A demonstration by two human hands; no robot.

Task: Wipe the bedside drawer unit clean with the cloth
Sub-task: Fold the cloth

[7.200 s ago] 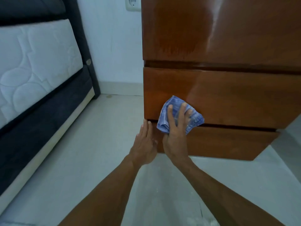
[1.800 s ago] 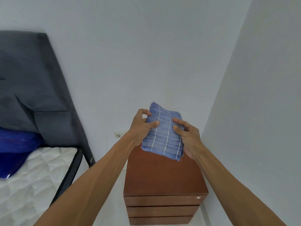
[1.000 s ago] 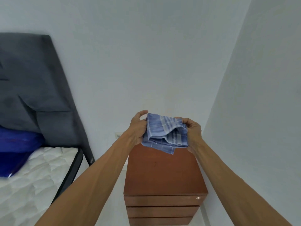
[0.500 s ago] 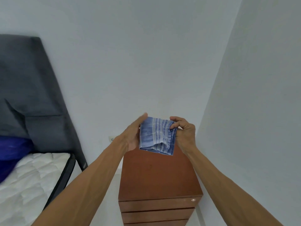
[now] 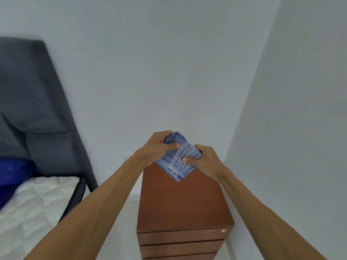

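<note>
Head camera looks forward and down over the drawer unit (image 5: 185, 201), near.

Bed (image 5: 37, 199) left of drawer unit (image 5: 184, 207); cloth (image 5: 178, 158) held above it.

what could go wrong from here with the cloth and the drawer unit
The cloth is bunched between the left hand and right hand, held above the drawer unit; a loose corner hangs low and might slip free. Wiping with such a thick wad may miss the top's edges beside the wall.
</note>
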